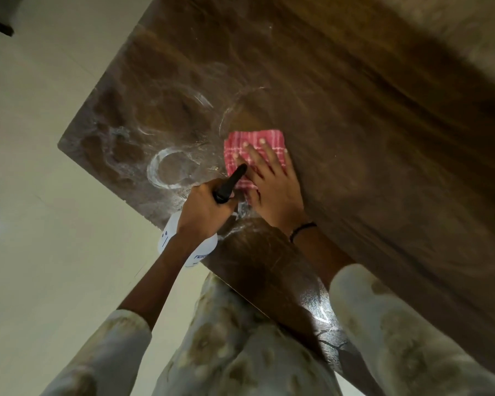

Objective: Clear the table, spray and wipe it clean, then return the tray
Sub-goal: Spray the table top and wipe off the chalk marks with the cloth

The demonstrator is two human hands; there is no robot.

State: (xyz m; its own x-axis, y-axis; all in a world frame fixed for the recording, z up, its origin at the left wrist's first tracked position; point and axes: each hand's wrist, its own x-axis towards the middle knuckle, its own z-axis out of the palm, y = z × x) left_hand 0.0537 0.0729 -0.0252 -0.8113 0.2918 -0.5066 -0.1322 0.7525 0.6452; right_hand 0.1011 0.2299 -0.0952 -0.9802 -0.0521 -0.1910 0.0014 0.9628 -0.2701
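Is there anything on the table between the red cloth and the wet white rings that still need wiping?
Nothing visible. The cloth lies flat under the right hand, and the wet rings lie beside it on bare table. Only the spray bottle nozzle, held by the left hand, hangs above that stretch.

The left hand covered the neck and the trigger of the white spray bottle, and the blue print on the bottle was too small to read. The right hand hid the near part of the red checked cloth. The far side of the wooden table was blurred and cut by the picture's edge. Beside the table's near edge, both sleeves were cut off at the bottom.
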